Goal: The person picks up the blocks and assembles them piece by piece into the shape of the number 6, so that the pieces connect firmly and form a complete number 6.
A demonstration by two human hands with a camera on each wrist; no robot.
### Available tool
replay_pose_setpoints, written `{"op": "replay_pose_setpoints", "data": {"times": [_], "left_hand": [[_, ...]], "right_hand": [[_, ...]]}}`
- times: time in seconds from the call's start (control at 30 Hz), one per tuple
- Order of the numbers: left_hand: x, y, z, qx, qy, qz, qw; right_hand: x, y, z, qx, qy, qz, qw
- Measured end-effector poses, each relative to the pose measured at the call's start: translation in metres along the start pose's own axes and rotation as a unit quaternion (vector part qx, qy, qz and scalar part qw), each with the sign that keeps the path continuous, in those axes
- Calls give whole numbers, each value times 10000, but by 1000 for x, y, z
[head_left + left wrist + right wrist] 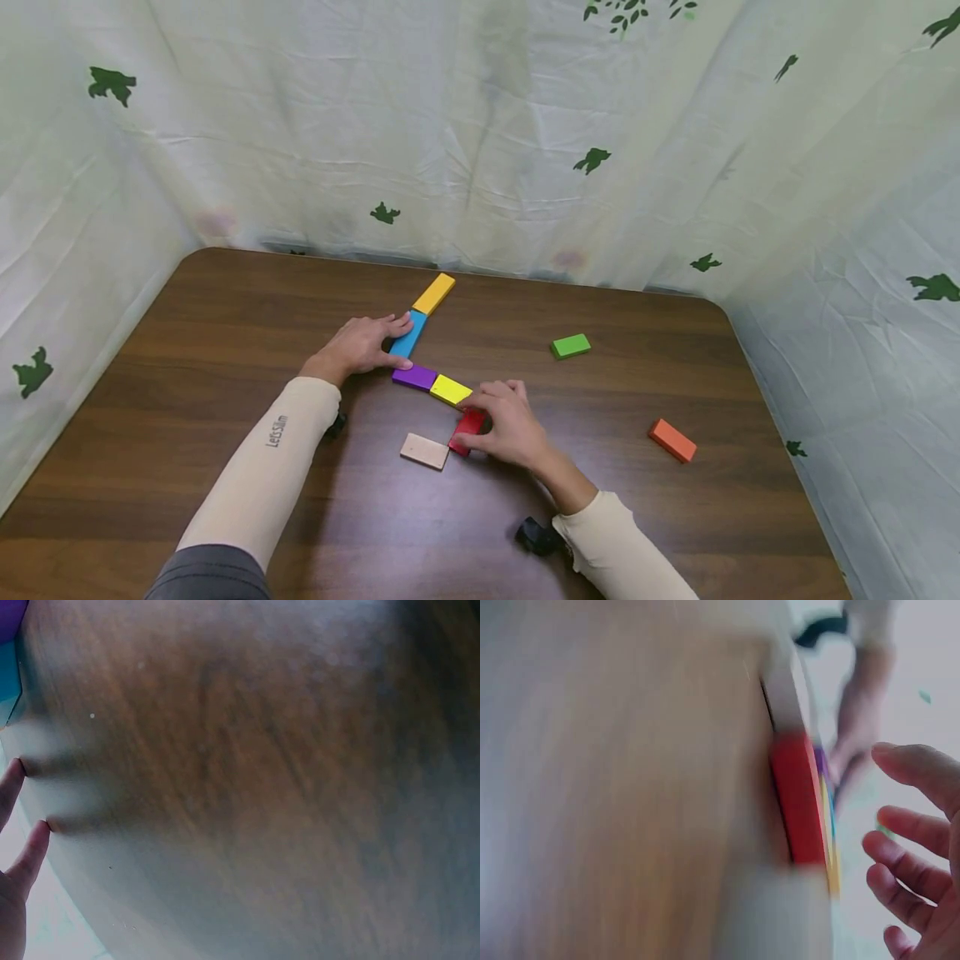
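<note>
In the head view my left hand (pixel 360 343) spans the blue block (pixel 408 335), its thumb at the end of the purple block (pixel 415 377). Two of its fingertips (pixel 36 832) rest by the tabletop in the left wrist view. My right hand (pixel 510 423) hovers over the red block (pixel 468 429), thumb and fingers spread. The right wrist view has a gap between that hand and the red block (pixel 801 799). An orange-yellow block (pixel 434 293), the blue, purple, yellow (pixel 450 389), red and plain wooden block (pixel 424 451) form a zigzag line.
On the right side of the brown table (pixel 247 333) lie a green block (pixel 571 347) and, nearer, an orange block (pixel 672 441). A pale curtain (pixel 465 150) with green bird prints hangs behind and beside the table.
</note>
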State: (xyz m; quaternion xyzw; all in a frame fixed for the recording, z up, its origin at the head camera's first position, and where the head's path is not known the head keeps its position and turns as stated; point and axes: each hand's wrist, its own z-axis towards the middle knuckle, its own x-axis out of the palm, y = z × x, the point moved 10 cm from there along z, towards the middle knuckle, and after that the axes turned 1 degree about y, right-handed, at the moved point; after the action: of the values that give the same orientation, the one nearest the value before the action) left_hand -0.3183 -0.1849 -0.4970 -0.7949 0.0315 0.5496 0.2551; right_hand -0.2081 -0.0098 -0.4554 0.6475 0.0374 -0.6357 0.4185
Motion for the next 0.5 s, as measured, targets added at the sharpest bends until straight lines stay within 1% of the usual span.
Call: {"op": "replay_pose_setpoints", "data": {"times": [0.1,0.23,0.33,0.43,0.5], "left_hand": [[0,0,0,-15,5,25,10000],[0,0,0,-21,3,40,10000],[1,0,0,-23,5,46,10000],[1,0,0,-21,3,58,10000],[1,0,1,-26,-4,51,10000]], "right_hand": [[-24,-33,-15,324,-547,174,9978],[-57,-79,-43,807,-1146,270,9898],[-81,-109,-68,1156,-1548,263,9808],[-102,-136,-97,1507,-1927,211,9694],[-114,-153,-118,1780,-2098,192,9612]]}}
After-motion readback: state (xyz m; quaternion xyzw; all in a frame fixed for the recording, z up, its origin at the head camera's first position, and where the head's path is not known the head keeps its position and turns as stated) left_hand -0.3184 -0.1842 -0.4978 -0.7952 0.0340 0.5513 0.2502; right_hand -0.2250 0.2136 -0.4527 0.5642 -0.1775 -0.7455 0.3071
